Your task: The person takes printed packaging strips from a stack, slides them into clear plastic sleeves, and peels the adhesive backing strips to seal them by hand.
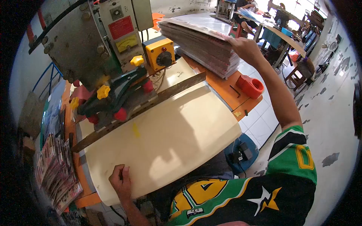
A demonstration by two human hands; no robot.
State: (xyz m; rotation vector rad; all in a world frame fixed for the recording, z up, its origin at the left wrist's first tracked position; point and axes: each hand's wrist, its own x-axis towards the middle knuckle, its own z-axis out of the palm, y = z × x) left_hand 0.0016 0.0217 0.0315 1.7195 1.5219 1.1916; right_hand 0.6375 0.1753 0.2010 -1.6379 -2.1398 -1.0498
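Observation:
At the far right corner of a tall stack of sheets [203,47], my right hand [245,49] grips the edge of the top sheet, its fingertips partly hidden. My left hand [120,181] is near the front left of a cream board [162,139], with its fingers curled in and nothing visible in them. The board lies before me under a long metal bar [181,86] of a press-like machine [77,45]. A small yellow mark [136,130] shows on the board.
A red tape dispenser-like object [250,86] and a black hex key [235,91] lie on the orange table [222,88]. Bundles of printed pieces [56,175] are piled at left. A yellow control box [160,53] sits on the machine. A blue stool [250,152] stands below. Another person [245,19] sits far back.

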